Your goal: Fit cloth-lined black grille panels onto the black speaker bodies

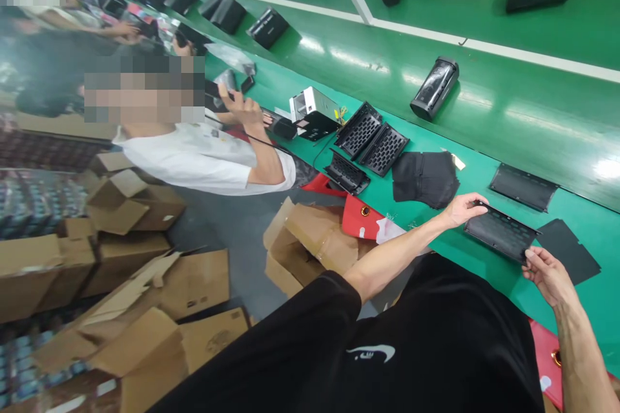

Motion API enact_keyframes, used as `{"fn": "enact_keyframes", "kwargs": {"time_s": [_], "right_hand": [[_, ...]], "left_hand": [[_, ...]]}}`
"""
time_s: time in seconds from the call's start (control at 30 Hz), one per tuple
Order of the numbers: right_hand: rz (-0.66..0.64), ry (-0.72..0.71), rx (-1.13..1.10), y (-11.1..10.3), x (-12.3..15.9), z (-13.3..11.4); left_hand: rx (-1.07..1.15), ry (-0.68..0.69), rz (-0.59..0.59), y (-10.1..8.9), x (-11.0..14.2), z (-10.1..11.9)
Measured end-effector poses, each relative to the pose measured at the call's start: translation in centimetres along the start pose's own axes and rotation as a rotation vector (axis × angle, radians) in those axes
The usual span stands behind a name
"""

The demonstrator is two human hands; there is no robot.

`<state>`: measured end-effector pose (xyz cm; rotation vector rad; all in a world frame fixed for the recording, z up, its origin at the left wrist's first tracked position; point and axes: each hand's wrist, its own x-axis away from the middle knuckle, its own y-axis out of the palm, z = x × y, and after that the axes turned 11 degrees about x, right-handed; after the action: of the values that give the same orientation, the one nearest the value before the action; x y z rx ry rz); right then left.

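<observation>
A black perforated grille panel (501,232) lies on the green work table (475,174) between my two hands. My left hand (462,208) pinches its left end with curled fingers. My right hand (547,271) grips its right corner. A flat black sheet (569,248) lies just right of the panel, and a stack of black fabric pieces (423,177) lies to its left. Another black panel (523,186) rests behind it.
Two black grid trays (371,139) and a third one (346,173) sit further along the table. A black cylindrical housing (434,87) lies on the conveyor belt. A co-worker in a white shirt (203,155) works beside open cardboard boxes (310,245).
</observation>
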<state>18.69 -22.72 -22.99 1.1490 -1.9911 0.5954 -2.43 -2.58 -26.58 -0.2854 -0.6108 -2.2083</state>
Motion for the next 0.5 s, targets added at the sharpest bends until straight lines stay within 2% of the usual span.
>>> {"fn": "enact_keyframes", "kwargs": {"time_s": [0.2, 0.3, 0.5], "right_hand": [[0.196, -0.01, 0.093, 0.5, -3.2, 1.8], [0.26, -0.021, 0.177, 0.4, -4.3, 2.7], [0.325, -0.024, 0.375, 0.6, -4.8, 2.5]], "left_hand": [[-0.379, -0.004, 0.053, -1.2, -1.2, -0.5], [-0.545, -0.027, 0.04, -1.5, -1.8, -0.9], [-0.699, -0.058, 0.025, -0.8, -2.4, -0.5]]}}
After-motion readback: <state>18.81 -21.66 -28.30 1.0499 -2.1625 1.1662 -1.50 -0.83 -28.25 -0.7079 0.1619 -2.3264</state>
